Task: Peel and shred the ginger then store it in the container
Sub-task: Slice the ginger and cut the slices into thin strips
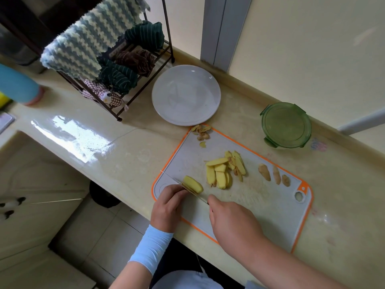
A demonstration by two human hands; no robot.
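Observation:
A peeled yellow ginger piece (192, 184) lies on the white, orange-rimmed cutting board (260, 207). My left hand (168, 207) holds it with curled fingers from the left. My right hand (231, 217) grips the handle of a knife (188, 188), whose blade rests across the ginger piece. A pile of ginger slices (224, 171) lies in the board's middle. Three unpeeled ginger bits (273, 175) lie to the right. Peel scraps (201, 132) sit at the board's far corner. The green container (286, 125) stands closed beyond the board.
A white plate (186, 94) sits on the counter behind the board. A wire rack (116, 59) draped with cloths stands at the back left. A blue bottle (18, 85) is at the far left. The counter's front edge runs just under my hands.

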